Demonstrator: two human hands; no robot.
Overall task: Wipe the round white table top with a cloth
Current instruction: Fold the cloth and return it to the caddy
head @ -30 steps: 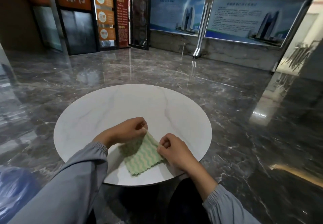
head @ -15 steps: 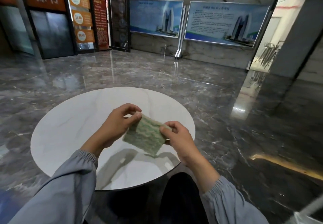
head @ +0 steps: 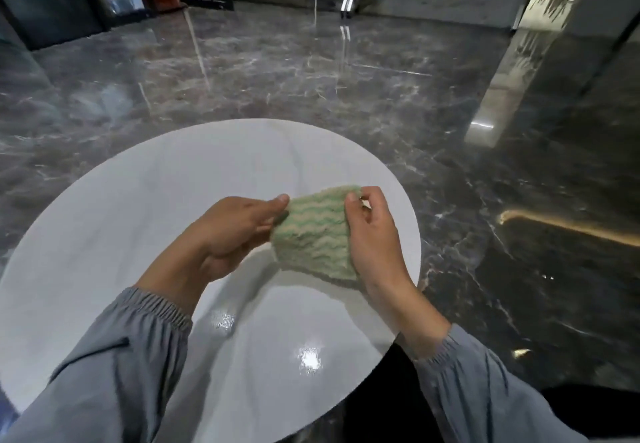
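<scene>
Round white tabletop point(head: 121, 217) beneath left hand point(head: 235, 229) and right hand point(head: 375, 245), each pinching an edge of the green-striped cloth point(head: 311, 235) held between them clear of the surface, presumably to fold it for wiping.

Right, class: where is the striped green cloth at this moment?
In the head view the cloth is held between the left hand and the right hand, each pinching one side, over the right half of the round white table top.
</scene>
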